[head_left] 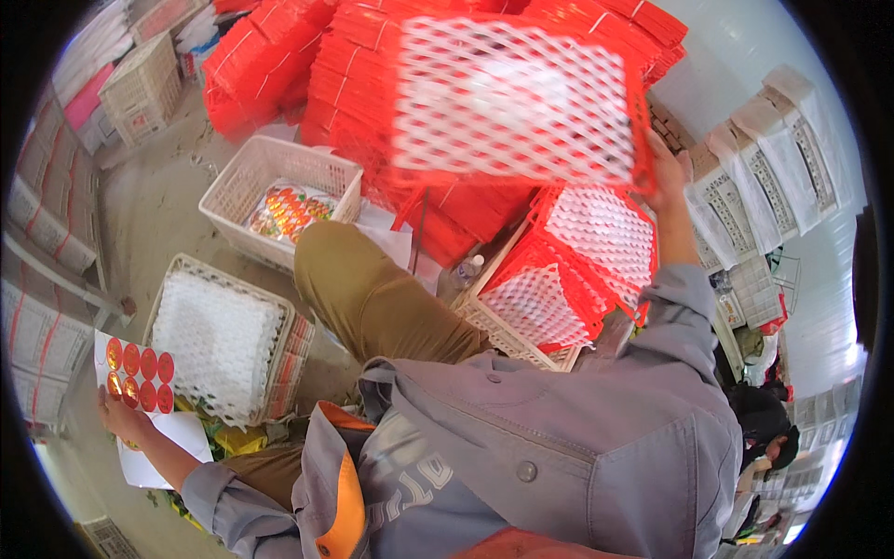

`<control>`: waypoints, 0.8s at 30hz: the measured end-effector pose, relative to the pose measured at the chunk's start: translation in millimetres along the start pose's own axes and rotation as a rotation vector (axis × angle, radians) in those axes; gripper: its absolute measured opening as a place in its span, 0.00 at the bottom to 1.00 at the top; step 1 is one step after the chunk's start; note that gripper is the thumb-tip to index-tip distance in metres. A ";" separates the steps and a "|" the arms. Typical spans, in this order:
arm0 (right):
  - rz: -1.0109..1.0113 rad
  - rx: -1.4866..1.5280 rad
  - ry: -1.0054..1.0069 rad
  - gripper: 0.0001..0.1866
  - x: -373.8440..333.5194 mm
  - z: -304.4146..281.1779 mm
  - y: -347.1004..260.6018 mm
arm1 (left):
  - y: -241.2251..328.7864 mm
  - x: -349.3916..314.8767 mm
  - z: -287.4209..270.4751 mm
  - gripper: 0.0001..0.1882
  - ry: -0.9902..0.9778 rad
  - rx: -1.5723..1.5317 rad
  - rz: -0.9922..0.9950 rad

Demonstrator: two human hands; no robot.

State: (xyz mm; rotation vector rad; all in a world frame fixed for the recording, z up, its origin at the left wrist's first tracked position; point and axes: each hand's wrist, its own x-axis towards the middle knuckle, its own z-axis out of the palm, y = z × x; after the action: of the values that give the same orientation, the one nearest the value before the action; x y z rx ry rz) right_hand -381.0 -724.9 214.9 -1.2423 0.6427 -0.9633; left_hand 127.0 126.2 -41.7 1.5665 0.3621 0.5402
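My left hand (121,417), closed on its lower edge, holds a sheet of round red and gold stickers (140,368) out at the left. A white sheet of paper (168,449) is just below that hand. Up at the right, my right hand (665,177) grips the right edge of a red-edged rectangular panel covered with white foam netting (512,102). The panel is slightly blurred and hides part of the red stacks behind it. Similar red panels with foam netting (545,303) lie in a pale crate (521,349) beside my right arm.
A crate piled with white foam netting (219,331) stands at the left. Beyond it, another pale crate (279,154) holds sticker sheets (293,212). Bundled red flat pieces (261,65) fill the back. A bottle (467,271) stands near my knee. Wrapped stacks (768,168) line the right; another person (759,419) is behind.
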 end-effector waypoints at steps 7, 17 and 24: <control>0.074 -0.100 0.337 0.17 -65.2 -237.4 -10.8 | -1.0 -20.6 39.9 0.21 -0.115 -0.162 -0.086; -0.017 -1.362 1.091 0.12 -66.8 -359.9 54.4 | -31.0 -15.4 25.1 0.21 -0.134 -0.023 -0.059; -0.442 -0.842 0.159 0.12 53.0 -51.5 75.1 | -20.3 -21.2 8.3 0.19 0.010 0.266 0.204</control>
State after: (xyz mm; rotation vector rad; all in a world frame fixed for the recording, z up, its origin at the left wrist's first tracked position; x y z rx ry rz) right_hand -380.4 -793.6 134.9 -2.1280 0.9750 -1.2102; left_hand 115.7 109.3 -64.5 1.8709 0.2921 0.6784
